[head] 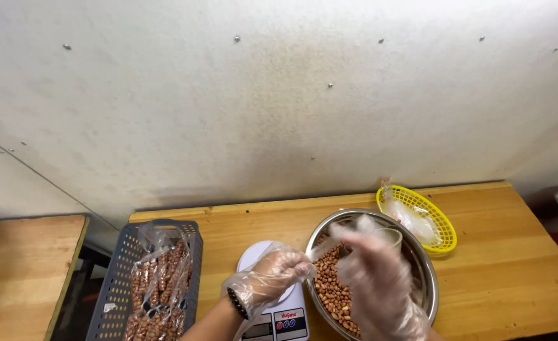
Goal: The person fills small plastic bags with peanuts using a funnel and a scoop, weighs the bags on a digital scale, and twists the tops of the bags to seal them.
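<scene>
Both my hands wear thin clear plastic gloves. My left hand is above a small white kitchen scale, its fingers pinched on the edge of a clear plastic bag. My right hand is blurred over a steel bowl full of reddish peanuts and grips the same bag's other side. A small clear cup shows in the bowl behind my right hand.
A grey plastic crate at the left holds clear bags packed with peanuts. A yellow mesh basket with clear bags sits behind the bowl. All rest on a wooden table against a stained white wall. A second wooden table stands left.
</scene>
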